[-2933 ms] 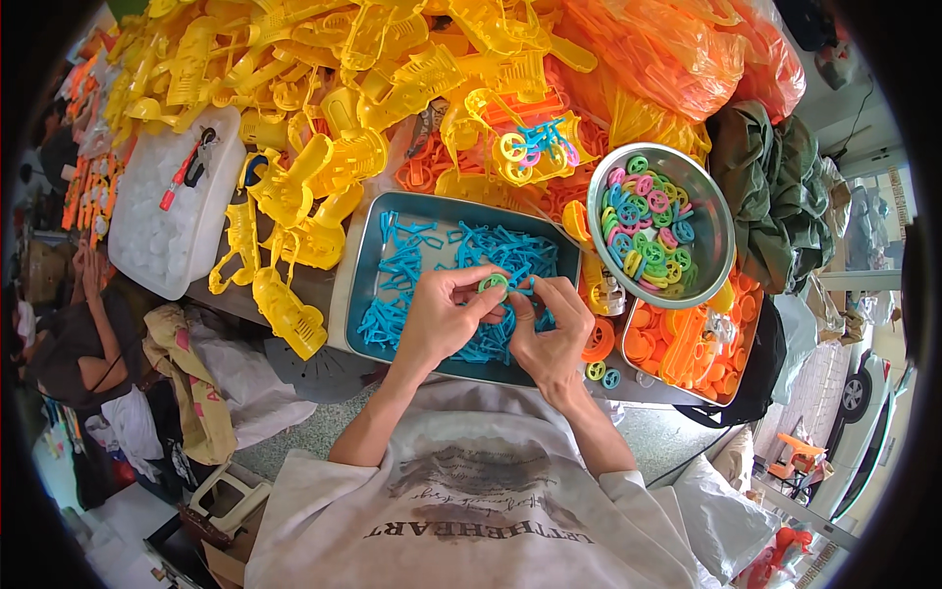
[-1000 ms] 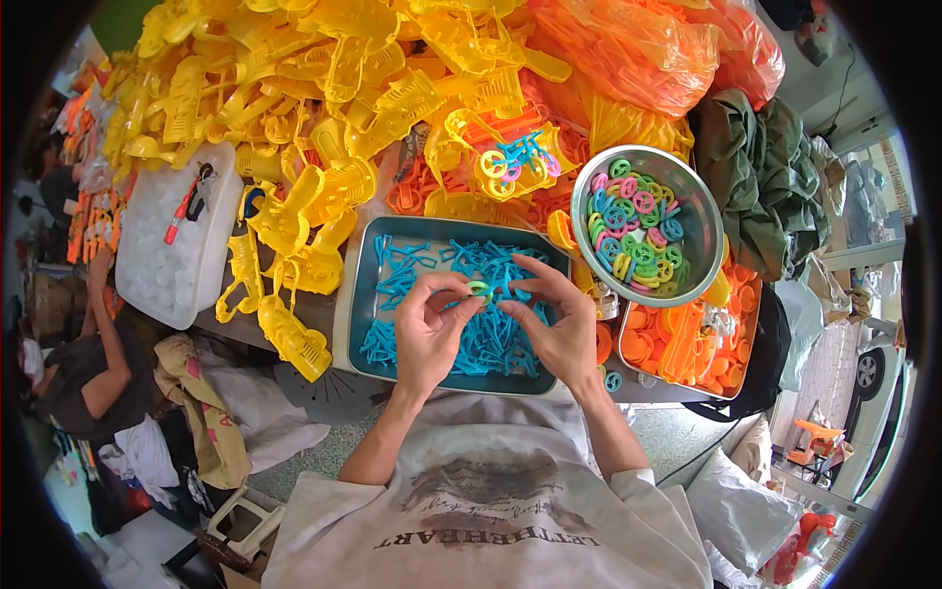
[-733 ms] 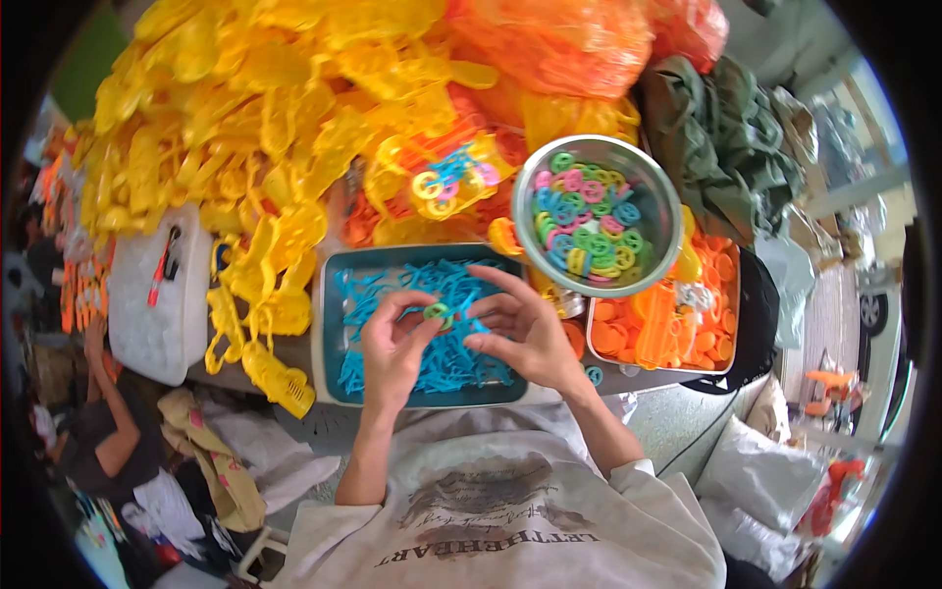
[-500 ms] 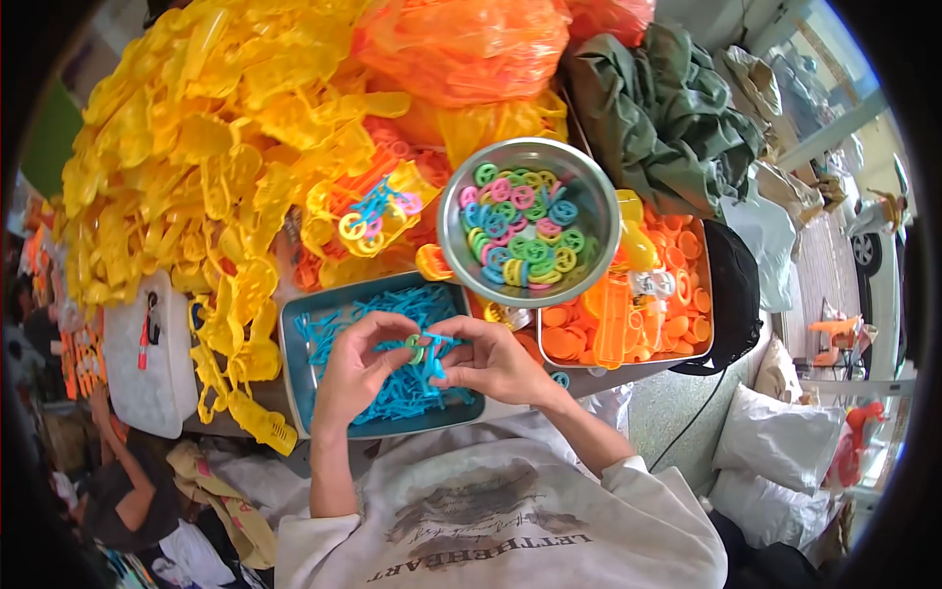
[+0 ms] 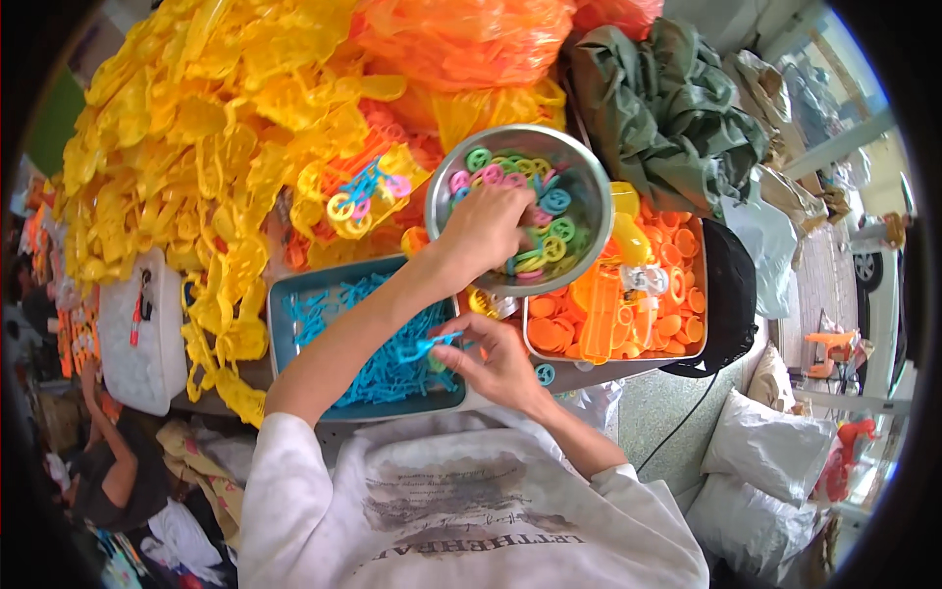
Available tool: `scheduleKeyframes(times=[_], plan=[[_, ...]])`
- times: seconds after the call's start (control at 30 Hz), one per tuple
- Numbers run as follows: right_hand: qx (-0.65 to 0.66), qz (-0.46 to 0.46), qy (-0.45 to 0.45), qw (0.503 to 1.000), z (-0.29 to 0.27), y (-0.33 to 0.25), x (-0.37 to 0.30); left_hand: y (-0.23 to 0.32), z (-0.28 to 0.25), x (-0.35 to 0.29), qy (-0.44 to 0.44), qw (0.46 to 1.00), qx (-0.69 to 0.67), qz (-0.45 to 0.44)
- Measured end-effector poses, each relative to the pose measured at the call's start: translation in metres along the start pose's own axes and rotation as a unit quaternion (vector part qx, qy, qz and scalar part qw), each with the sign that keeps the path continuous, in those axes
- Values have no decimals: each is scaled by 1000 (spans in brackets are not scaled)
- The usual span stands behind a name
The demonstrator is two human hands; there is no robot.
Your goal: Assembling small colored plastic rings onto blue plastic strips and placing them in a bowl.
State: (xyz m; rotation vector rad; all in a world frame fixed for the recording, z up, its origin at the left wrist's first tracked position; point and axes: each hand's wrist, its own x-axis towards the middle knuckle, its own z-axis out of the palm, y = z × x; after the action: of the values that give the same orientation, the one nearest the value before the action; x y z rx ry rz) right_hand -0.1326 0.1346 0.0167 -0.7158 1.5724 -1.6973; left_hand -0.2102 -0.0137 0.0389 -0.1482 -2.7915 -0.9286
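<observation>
My left hand (image 5: 489, 228) reaches into a round metal bowl (image 5: 601, 211). Its bent fingers are closed among small toy wheels (image 5: 561, 228) in green, pink, blue and yellow; the fingertips and anything in them are hidden. Closer to my body, my right hand (image 5: 498, 361) pinches a blue plastic axle piece (image 5: 424, 346). A green wheel (image 5: 437, 363) shows partly beside its fingers. Below both hands is a blue-grey tray (image 5: 278, 339) holding a heap of similar blue plastic pieces (image 5: 378, 378). My left forearm crosses over this tray.
A big heap of yellow plastic parts (image 5: 186, 147) covers the left. Orange parts (image 5: 589, 319) fill a box right of the tray. A yellow piece (image 5: 388, 191) with wheels lies behind the tray. A lidded white box (image 5: 142, 334) is at left; another person's arm (image 5: 116, 442) shows below it.
My left hand has left my right hand and gone up into the bowl. The right hand keeps the blue piece, a little further right. The whole view has shifted slightly.
</observation>
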Motion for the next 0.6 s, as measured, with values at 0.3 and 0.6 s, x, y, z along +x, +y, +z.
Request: scheduleKeyframes(times=[0.3, 0.6], plan=[[58, -56, 40, 996, 21, 16, 14, 18, -83, -137, 260, 871, -359, -210], [-97, -13, 45, 994, 52, 9, 21, 10, -46, -218, 329, 790, -451, -253]])
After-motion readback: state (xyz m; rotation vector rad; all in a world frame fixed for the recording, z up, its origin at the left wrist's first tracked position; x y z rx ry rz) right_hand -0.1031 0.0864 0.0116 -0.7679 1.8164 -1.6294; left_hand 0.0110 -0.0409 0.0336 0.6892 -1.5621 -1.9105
